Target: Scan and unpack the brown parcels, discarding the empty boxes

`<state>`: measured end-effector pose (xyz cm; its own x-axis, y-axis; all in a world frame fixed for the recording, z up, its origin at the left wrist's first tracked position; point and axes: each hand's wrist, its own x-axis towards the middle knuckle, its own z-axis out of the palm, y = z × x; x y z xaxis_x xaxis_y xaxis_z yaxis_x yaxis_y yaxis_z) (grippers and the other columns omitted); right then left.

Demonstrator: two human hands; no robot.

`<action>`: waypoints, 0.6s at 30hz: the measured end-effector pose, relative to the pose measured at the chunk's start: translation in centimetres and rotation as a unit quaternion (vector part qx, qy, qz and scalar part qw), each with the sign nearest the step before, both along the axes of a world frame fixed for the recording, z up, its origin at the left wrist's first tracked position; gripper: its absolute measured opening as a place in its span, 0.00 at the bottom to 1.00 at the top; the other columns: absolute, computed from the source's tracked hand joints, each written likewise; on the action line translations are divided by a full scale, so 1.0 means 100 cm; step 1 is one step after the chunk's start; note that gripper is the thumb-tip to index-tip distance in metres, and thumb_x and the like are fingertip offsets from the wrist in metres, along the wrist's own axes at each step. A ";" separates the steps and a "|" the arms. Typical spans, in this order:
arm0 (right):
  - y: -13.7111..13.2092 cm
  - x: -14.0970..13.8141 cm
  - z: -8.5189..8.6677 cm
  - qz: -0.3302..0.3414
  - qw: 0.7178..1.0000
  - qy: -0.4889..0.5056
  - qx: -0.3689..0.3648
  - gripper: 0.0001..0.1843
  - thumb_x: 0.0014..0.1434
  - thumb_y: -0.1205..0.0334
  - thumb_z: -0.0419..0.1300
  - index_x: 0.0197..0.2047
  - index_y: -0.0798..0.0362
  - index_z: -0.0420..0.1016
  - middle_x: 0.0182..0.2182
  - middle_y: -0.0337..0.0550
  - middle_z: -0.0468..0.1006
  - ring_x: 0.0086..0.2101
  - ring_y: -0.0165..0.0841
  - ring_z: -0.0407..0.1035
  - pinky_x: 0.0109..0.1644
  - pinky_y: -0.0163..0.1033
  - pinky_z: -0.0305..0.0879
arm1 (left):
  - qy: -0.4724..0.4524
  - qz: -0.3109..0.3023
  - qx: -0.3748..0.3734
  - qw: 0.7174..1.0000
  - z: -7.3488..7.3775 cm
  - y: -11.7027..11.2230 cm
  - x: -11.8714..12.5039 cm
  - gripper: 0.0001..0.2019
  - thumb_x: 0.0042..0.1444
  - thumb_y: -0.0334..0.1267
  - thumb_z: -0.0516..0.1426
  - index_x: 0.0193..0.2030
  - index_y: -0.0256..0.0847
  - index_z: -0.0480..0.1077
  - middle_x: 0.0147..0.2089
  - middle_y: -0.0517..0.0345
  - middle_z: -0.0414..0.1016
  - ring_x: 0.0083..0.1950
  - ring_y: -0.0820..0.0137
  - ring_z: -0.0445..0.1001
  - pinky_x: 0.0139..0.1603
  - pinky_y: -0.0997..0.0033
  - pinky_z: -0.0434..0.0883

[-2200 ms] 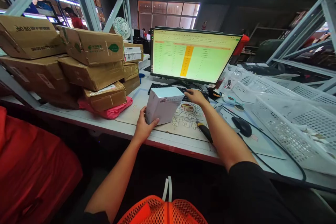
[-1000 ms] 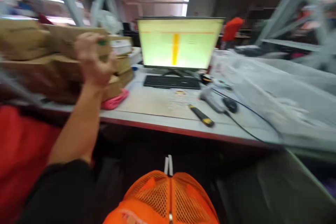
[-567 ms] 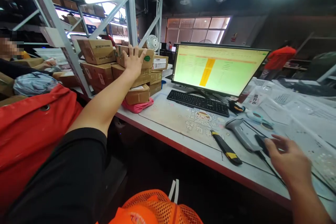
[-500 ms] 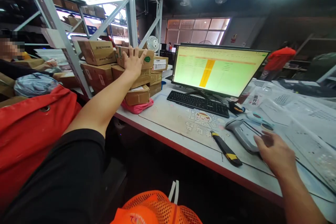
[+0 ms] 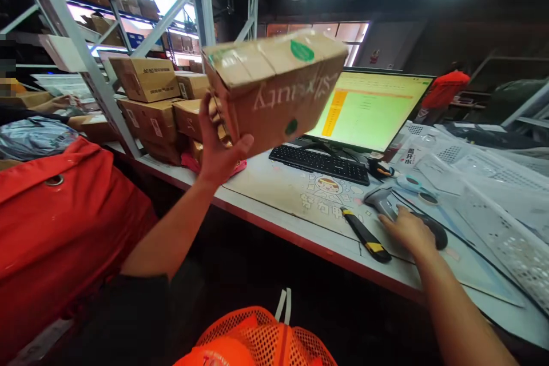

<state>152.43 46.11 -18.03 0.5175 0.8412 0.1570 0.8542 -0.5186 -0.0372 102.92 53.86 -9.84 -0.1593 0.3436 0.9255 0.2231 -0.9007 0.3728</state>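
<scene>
My left hand (image 5: 218, 148) grips a cardboard box (image 5: 283, 97) by its left end and holds it tilted above the desk, in front of the monitor. The box has green leaf marks and pale lettering that appears upside down. On the desk mat, my right hand (image 5: 409, 231) is closed over a grey barcode scanner (image 5: 381, 201); some of its fingers are hidden. A black and yellow utility knife (image 5: 366, 234) lies just left of that hand. Behind the raised box, more cardboard boxes (image 5: 148, 126) are stacked on the desk.
Beyond the mat stand a keyboard (image 5: 319, 164) and a lit monitor (image 5: 369, 111). Clear plastic packaging (image 5: 484, 183) covers the right side, near a tape roll (image 5: 409, 183). A metal rack post (image 5: 92, 74) rises at left, above a red bag (image 5: 86, 229). A person in orange (image 5: 448, 88) stands farther back.
My left hand has lifted a box off the stack and brought it right and nearer. My right hand has moved left onto the scanner and closed over it.
</scene>
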 end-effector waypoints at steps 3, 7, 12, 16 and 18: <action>0.007 -0.013 0.008 -0.016 0.999 0.013 -0.049 0.34 0.71 0.45 0.54 0.68 0.64 0.67 0.59 0.71 0.77 0.59 0.56 0.74 0.59 0.55 0.73 | -0.011 -0.059 -0.121 0.991 -0.060 0.002 0.049 0.55 0.59 0.71 0.61 0.81 0.62 0.31 0.77 0.45 0.55 0.72 0.53 0.68 0.66 0.56 0.75; 0.018 -0.025 0.008 -0.028 0.999 0.025 -0.040 0.30 0.70 0.56 0.56 0.67 0.67 0.68 0.60 0.73 0.75 0.61 0.55 0.73 0.60 0.52 0.71 | 0.046 -0.055 -0.196 0.978 -0.137 0.007 0.083 0.61 0.54 0.61 0.70 0.81 0.57 0.32 0.77 0.39 0.52 0.75 0.48 0.63 0.62 0.52 0.78; 0.025 -0.023 0.021 -0.040 0.998 0.030 -0.037 0.27 0.68 0.57 0.59 0.64 0.66 0.72 0.58 0.70 0.77 0.58 0.55 0.75 0.56 0.48 0.73 | 0.280 -0.005 0.009 0.960 -0.194 0.010 0.079 0.57 0.46 0.40 0.75 0.79 0.51 0.50 0.70 0.40 0.64 0.75 0.41 0.62 0.75 0.33 0.63; 0.009 -0.019 0.083 -0.002 0.994 0.112 0.001 0.17 0.70 0.51 0.61 0.48 0.59 0.78 0.36 0.56 0.82 0.35 0.43 0.79 0.37 0.42 0.72 | 0.351 -0.042 0.122 0.927 -0.195 0.005 0.074 0.40 0.58 0.39 0.71 0.74 0.56 0.61 0.68 0.45 0.70 0.77 0.46 0.62 0.76 0.36 0.65; -0.003 -0.018 0.120 0.054 0.985 0.165 0.009 0.18 0.70 0.48 0.63 0.39 0.57 0.77 0.25 0.47 0.77 0.23 0.33 0.71 0.28 0.37 0.65 | 0.372 -0.067 0.127 0.917 -0.189 0.005 0.074 0.34 0.59 0.41 0.70 0.71 0.56 0.67 0.67 0.47 0.72 0.77 0.47 0.62 0.77 0.37 0.65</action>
<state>150.65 45.81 -6.07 0.4509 0.8925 0.0108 0.8437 -0.4222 -0.3314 110.27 54.32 -28.76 0.5766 0.0723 0.8139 0.2122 -0.9751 -0.0638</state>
